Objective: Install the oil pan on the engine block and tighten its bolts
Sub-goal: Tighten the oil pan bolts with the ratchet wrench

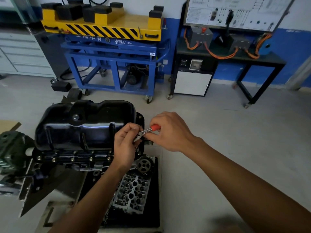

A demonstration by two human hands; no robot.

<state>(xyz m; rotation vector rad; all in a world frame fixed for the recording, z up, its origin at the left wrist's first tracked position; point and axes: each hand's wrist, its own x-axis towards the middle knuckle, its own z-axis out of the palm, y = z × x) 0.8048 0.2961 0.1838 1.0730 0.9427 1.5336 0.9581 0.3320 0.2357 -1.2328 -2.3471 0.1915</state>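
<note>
The black oil pan [84, 125] sits on top of the engine block [70, 163], with a row of bolts [72, 159] along its near flange. At the pan's right end, my right hand [170, 132] grips the red handle of a small ratchet wrench [148, 130]. My left hand [126, 143] pinches the wrench's metal head end just above the pan's right flange. The tool's tip is hidden behind my left fingers.
A cylinder head [133, 194] lies on a black mat [151, 207] below the block, next to a sprocket [144, 165]. A blue and yellow lift cart [109, 52] and a black test bench [227, 54] stand behind. Drawer cabinet [21, 52] at far left.
</note>
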